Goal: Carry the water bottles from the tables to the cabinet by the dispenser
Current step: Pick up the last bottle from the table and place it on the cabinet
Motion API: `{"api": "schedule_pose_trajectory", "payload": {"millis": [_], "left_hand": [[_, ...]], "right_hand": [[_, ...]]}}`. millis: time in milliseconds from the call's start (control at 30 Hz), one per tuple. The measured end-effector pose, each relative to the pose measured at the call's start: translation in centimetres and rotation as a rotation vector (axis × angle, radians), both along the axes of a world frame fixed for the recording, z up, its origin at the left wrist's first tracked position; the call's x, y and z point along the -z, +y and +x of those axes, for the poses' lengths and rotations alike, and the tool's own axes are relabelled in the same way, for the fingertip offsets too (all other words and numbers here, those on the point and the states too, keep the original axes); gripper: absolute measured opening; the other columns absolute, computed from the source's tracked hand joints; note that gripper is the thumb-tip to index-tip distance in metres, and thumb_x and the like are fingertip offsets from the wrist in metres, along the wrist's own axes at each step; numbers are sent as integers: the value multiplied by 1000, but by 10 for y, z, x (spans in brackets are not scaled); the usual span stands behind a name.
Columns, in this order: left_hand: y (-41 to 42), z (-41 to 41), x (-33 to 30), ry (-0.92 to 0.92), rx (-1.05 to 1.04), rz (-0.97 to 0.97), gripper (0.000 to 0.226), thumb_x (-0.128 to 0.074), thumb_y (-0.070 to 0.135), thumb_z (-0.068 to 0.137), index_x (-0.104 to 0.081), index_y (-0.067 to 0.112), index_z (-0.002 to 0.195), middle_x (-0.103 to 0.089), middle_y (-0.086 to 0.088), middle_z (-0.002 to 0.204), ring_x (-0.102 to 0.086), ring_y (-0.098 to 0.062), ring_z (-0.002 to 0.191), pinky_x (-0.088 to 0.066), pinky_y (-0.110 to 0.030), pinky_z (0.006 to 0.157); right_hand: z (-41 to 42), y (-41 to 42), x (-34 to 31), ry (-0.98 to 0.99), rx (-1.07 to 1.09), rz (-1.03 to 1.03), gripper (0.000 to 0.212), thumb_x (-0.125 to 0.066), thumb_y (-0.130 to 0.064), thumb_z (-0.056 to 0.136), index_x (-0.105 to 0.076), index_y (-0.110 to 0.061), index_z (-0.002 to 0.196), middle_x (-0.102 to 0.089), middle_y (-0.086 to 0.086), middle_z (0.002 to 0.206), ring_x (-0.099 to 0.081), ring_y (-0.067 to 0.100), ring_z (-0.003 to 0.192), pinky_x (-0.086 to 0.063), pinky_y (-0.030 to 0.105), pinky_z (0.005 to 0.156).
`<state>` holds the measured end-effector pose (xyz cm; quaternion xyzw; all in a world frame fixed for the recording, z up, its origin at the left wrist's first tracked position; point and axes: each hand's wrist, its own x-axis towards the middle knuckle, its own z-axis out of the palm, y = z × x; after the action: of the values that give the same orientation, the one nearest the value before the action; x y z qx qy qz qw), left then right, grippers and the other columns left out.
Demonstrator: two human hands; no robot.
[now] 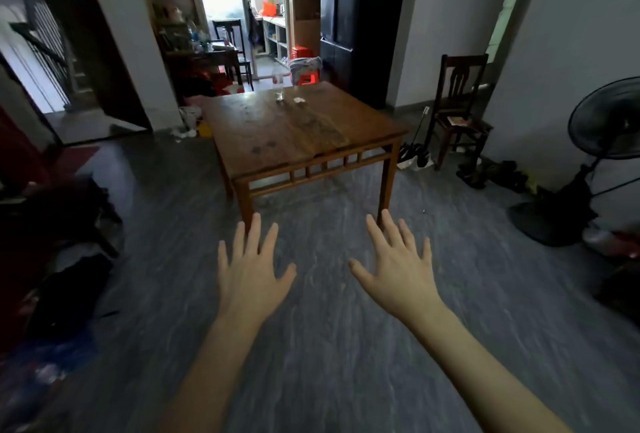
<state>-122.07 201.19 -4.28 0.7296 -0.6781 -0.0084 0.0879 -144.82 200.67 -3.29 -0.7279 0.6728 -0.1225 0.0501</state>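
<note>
A clear water bottle [278, 81] with a red label stands upright at the far edge of a square wooden table [294, 134] in the middle of the room. My left hand [251, 270] and my right hand [398, 266] are stretched out in front of me over the grey floor, palms down, fingers spread, holding nothing. Both hands are well short of the table's near edge. A second, darker table [207, 55] stands further back by the doorway, with what look like bottles [194, 34] on it, too blurred to tell.
A wooden chair [457, 110] stands against the right wall, with a standing fan [602, 141] at the far right. Dark clutter [52, 242] lies along the left side. Small scraps [299, 100] lie on the table. Red stools [304, 65] stand by the far doorway.
</note>
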Motion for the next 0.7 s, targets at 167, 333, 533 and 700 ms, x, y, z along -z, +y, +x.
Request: {"api": "schedule_pose_trajectory", "payload": {"millis": [167,333,533,700], "left_hand": [[-105,-29,-6,-5,1,8,79,-37,65,97,-4,33,161,16,1,169,9,-24,157,0,-52,125],[-180,-39,-8,2,-16,5,79,-38,65,97,-5,32,161,15,1,169,10,-23,156,1,-51,125],[-273,-33,8,28,-44,39,80,-39,64,97,-6,31,161,16,0,169,10,-25,156,1,-53,124],[-365,-16,18,43,-39,36,79,-41,64,96,-9,30,161,12,0,170,8,-25,157,-2,-52,125]], "right_hand": [[-38,-97,-7,-14,14,9,84,-34,-71,92,0,-35,159,6,-5,168,4,24,154,-5,59,121],[-49,-180,-9,-59,11,38,84,-36,-70,92,2,-35,159,7,-7,167,3,22,154,-7,58,121],[-44,-279,-1,-47,-22,66,84,-36,-69,93,2,-33,159,7,-6,167,3,22,154,-8,56,122],[-26,-375,2,-37,-42,61,83,-36,-68,94,1,-33,159,6,-6,167,2,22,154,-7,55,122]]}}
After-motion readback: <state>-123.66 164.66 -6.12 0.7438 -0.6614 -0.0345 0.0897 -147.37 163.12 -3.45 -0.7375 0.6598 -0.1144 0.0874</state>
